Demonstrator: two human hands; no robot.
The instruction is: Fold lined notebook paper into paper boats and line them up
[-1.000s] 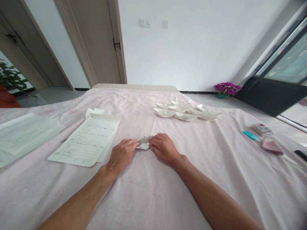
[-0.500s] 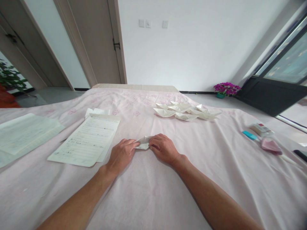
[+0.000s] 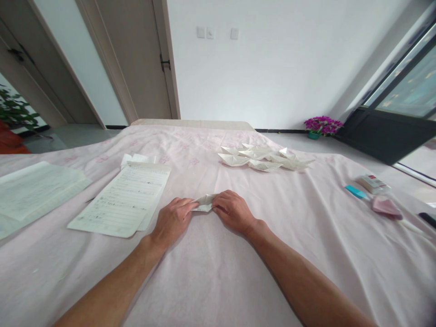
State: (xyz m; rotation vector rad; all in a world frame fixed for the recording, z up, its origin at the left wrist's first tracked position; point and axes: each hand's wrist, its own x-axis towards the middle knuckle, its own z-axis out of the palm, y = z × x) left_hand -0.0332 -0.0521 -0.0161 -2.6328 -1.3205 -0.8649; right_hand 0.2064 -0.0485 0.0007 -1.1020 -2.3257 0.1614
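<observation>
Between my hands is a small folded paper boat (image 3: 205,205), white with faint writing on it, just above or on the pink cloth. My left hand (image 3: 174,219) pinches its left end between thumb and fingers. On its right end, my right hand (image 3: 233,210) is closed, the fingers curled and hiding that tip. Farther off to the right, several finished-looking paper boats (image 3: 262,158) sit in a cluster. Handwritten lined sheets (image 3: 121,200) lie to the left of my left hand.
More paper sheets (image 3: 37,193) rest at the far left. On the right are a blue item (image 3: 355,191), a plastic-wrapped pack (image 3: 374,184) and a pink cloth piece (image 3: 386,207). The cloth (image 3: 211,281) has shallow wrinkles.
Both hands keep their grip on the paper boat in nearly the same place. Its middle looks slightly lower and flatter than before.
</observation>
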